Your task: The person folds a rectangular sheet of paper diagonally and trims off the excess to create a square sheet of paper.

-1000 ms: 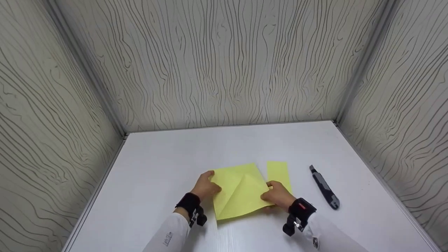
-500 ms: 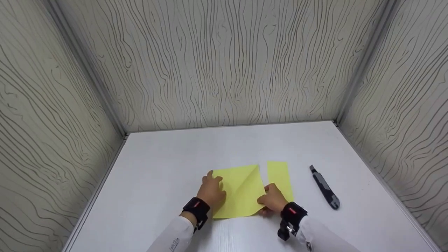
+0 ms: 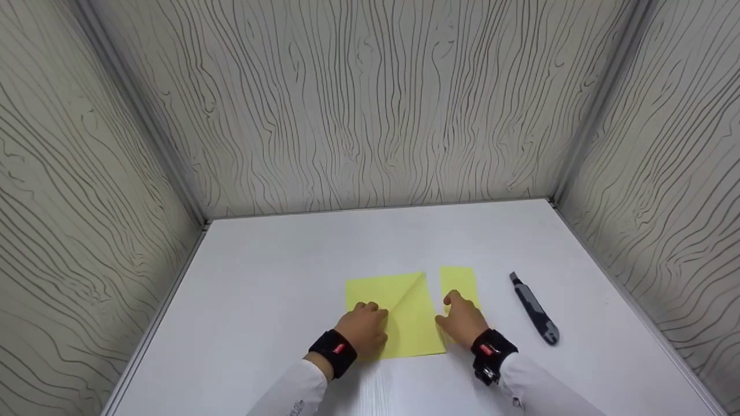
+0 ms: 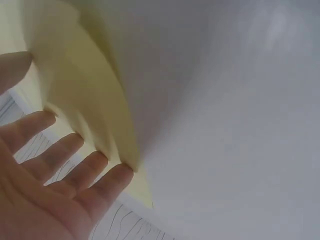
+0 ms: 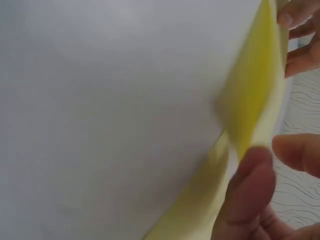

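A square sheet of yellow paper (image 3: 410,326) with a diagonal crease lies on the white table. My left hand (image 3: 364,330) rests on its left half, fingertips pressing down in a row on the paper (image 4: 85,65) in the left wrist view. At the sheet's right edge is my right hand (image 3: 464,322), thumb and forefinger apart with nothing pinched between them. A narrow yellow paper strip (image 3: 457,278) lies to the right of the sheet, partly covered by the right hand. In the right wrist view the sheet (image 5: 252,85) bows up close to the thumb (image 5: 250,190).
A black and grey utility knife (image 3: 535,309) lies to the right of the strip, its tip pointing away. Wood-patterned panels (image 3: 370,104) rise behind the table (image 3: 277,260) and on both sides.
The sheet's lower right corner, held by the right hand before, has been let go and lies flatter. The left hand has slid rightward and down onto the sheet.
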Demonstrator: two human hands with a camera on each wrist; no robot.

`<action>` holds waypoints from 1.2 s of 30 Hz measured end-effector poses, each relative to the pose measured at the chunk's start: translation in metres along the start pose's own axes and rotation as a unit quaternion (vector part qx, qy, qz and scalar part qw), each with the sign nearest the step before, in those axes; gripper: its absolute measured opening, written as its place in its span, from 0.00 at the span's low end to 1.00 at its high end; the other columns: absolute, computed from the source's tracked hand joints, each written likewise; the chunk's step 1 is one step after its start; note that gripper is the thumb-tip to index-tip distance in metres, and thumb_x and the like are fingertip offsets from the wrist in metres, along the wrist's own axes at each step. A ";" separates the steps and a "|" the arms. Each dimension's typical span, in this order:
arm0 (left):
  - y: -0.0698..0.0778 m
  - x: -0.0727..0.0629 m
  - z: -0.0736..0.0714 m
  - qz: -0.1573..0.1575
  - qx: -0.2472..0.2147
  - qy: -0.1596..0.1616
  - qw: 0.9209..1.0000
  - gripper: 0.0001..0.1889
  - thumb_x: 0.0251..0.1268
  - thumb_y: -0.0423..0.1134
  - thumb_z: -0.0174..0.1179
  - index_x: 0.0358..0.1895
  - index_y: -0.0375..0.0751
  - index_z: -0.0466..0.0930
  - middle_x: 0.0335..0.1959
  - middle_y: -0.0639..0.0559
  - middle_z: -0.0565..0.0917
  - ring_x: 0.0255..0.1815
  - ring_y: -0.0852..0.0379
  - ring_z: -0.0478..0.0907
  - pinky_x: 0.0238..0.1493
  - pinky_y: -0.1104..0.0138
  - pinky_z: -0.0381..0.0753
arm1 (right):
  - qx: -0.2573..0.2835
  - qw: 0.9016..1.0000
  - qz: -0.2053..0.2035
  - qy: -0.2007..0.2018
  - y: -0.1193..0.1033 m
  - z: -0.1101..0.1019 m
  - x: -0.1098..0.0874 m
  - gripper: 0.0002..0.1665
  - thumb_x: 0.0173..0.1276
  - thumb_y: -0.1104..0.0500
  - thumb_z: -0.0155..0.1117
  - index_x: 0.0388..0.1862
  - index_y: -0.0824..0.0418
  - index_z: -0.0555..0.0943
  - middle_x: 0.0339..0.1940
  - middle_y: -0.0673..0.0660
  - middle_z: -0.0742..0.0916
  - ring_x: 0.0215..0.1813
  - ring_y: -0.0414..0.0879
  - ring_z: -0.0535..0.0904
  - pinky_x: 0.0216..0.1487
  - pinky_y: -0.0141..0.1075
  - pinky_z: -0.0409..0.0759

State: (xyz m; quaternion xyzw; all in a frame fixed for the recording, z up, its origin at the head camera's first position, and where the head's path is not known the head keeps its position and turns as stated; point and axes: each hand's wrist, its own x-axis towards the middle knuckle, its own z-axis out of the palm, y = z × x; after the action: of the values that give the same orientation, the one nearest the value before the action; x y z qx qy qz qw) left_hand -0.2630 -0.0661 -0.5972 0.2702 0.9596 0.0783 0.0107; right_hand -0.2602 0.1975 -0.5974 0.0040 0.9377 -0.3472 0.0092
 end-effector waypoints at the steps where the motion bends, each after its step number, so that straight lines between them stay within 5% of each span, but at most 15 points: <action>1: 0.000 0.000 0.000 0.003 0.001 0.001 1.000 0.16 0.69 0.43 0.68 0.57 0.43 0.85 0.54 0.45 0.87 0.53 0.43 0.84 0.53 0.54 0.88 | -0.030 0.999 -0.019 0.019 0.003 -0.002 0.001 0.21 0.67 0.61 0.75 0.51 0.69 0.77 0.30 0.58 0.82 0.29 0.49 0.77 0.33 0.42 0.77; 7: 0.000 0.002 0.004 0.011 0.019 0.009 1.000 0.18 0.68 0.46 0.68 0.56 0.41 0.84 0.51 0.44 0.86 0.50 0.44 0.83 0.53 0.55 0.87 | -0.155 0.980 -0.082 0.097 0.029 -0.006 0.010 0.16 0.66 0.56 0.77 0.42 0.66 0.84 0.42 0.64 0.85 0.44 0.61 0.81 0.44 0.56 0.82; 14: 0.003 0.003 0.003 0.005 0.042 0.011 0.999 0.18 0.69 0.47 0.68 0.55 0.41 0.85 0.50 0.44 0.86 0.51 0.43 0.83 0.54 0.50 0.88 | -0.235 0.963 -0.130 0.037 0.044 -0.011 0.015 0.24 0.70 0.51 0.74 0.54 0.69 0.86 0.56 0.74 0.87 0.54 0.72 0.84 0.55 0.65 0.84; 23: 0.010 0.000 -0.003 -0.010 0.053 -0.014 0.998 0.27 0.76 0.48 0.63 0.72 0.40 0.80 0.71 0.40 0.81 0.73 0.36 0.78 0.70 0.44 0.82 | -0.231 0.965 -0.125 -0.014 0.038 -0.027 0.016 0.21 0.61 0.54 0.76 0.49 0.66 0.87 0.46 0.67 0.87 0.46 0.67 0.84 0.48 0.62 0.84; 27: 0.011 -0.002 -0.004 0.000 0.059 -0.005 0.998 0.26 0.77 0.48 0.63 0.71 0.39 0.80 0.70 0.44 0.82 0.69 0.40 0.80 0.66 0.46 0.84 | -0.227 0.966 -0.123 -0.010 0.039 -0.027 0.015 0.22 0.59 0.55 0.76 0.49 0.66 0.87 0.46 0.67 0.87 0.45 0.66 0.84 0.48 0.62 0.84; 36: 0.012 0.001 0.000 0.009 0.068 0.006 0.998 0.25 0.76 0.48 0.65 0.70 0.40 0.81 0.65 0.45 0.85 0.62 0.42 0.82 0.58 0.49 0.87 | -0.164 0.975 -0.144 -0.026 0.018 -0.012 0.014 0.37 0.69 0.49 0.77 0.70 0.66 0.81 0.74 0.75 0.80 0.75 0.73 0.76 0.75 0.64 0.74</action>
State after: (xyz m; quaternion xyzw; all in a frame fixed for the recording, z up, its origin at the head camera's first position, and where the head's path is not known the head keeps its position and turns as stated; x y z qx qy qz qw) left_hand -0.2582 -0.0554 -0.5952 0.2782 0.9603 0.0145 -0.0146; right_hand -0.2740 0.2193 -0.6003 -0.1416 0.9722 -0.1859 -0.0155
